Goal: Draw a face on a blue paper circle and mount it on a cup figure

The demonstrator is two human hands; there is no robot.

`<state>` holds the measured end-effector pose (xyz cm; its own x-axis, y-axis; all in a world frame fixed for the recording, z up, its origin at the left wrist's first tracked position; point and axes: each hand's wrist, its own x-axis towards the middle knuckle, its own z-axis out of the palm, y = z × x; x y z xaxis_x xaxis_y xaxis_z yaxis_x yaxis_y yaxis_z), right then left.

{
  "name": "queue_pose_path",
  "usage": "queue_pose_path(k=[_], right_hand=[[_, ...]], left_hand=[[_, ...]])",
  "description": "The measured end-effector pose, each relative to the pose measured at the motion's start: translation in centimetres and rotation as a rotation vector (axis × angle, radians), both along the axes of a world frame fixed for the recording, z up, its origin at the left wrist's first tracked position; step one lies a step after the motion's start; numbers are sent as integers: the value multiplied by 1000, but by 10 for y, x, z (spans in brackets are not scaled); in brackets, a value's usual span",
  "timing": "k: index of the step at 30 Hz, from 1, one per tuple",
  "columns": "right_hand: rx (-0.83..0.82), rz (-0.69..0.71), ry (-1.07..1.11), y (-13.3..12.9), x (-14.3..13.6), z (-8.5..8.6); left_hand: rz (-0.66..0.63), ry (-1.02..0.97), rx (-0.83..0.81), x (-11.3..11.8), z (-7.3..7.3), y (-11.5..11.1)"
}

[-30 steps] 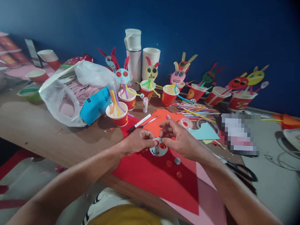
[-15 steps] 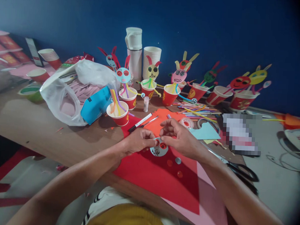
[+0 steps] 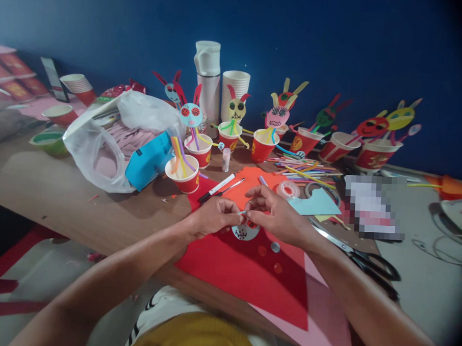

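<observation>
My left hand [image 3: 217, 216] and my right hand [image 3: 269, 210] meet over the red paper sheet [image 3: 227, 262]. Both are closed, thumbs and fingertips pinched around a small pale-blue piece of paper [image 3: 242, 213]. Whether it is separate from the round face beneath is hard to tell. That pale paper face [image 3: 245, 233] has red eyes and a drawn stitched mouth; my fingertips cover part of its top. Small red [image 3: 262, 251] and pale [image 3: 275, 247] paper circles lie close by on the red sheet.
Scissors [image 3: 350, 250] lie to the right. Behind my hands are a marker [image 3: 217, 187], orange paper [image 3: 253, 180], a tape roll [image 3: 288, 189] and coloured straws [image 3: 303, 171]. Red cups [image 3: 263, 149] with paper-faced figures line the wall. A plastic bag [image 3: 97, 152] sits left.
My fingertips have shifted slightly and now hide more of the face's eyes. A pale paper edge shows between them. Other things stay where they were, with the view shifted a little.
</observation>
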<state>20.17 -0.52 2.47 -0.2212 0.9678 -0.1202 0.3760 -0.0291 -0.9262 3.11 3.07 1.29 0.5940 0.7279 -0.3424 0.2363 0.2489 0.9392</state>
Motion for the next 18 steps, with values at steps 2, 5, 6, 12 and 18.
queue_pose_path(k=[2, 5, 6, 12, 18], right_hand=[[-7, -1, 14, 0, 1, 0], [-26, -8, 41, 1, 2, -2], [-33, -10, 45, 1, 3, -2], [-14, -6, 7, 1, 0, -2], [23, -5, -61, 0, -1, -9]], left_hand=[[-2, 0, -2, 0, 0, 0], [1, -1, -8, 0, 1, 0], [3, -3, -10, 0, 1, 0], [12, -16, -10, 2, 0, 0], [13, -19, 9, 1, -3, 0]])
